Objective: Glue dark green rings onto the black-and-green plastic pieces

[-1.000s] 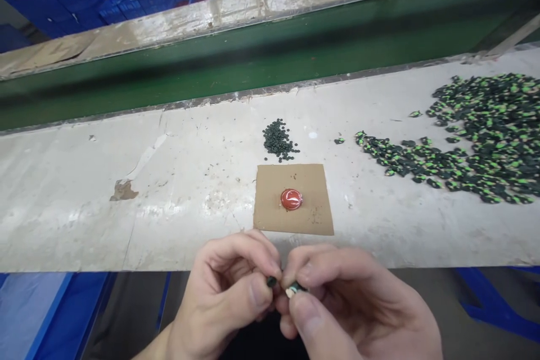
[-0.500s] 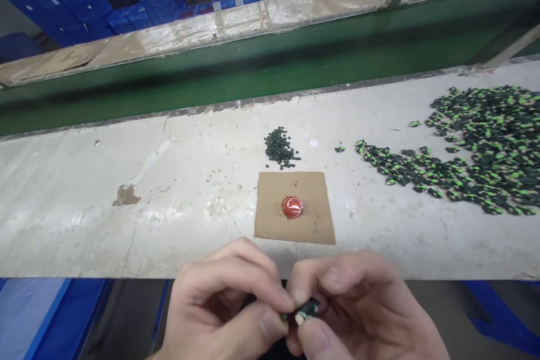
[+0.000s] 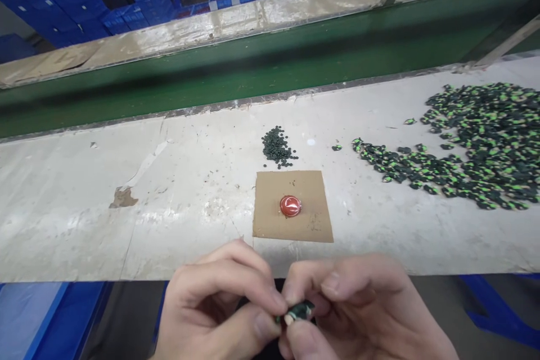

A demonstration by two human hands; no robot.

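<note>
Both hands' grip (image 3: 291, 310) pinching small green-black part (image 3: 300, 310), cardboard square (image 3: 270, 219) bearing red blob (image 3: 290, 206)

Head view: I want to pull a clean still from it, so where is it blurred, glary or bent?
Head view: the green belt is smeared; glare patches shine on the white bench; bench edges bow, lens distortion; left hand and right hand, pinching a small dark part, are slightly soft; the cardboard square and red blob are sharp.
</note>
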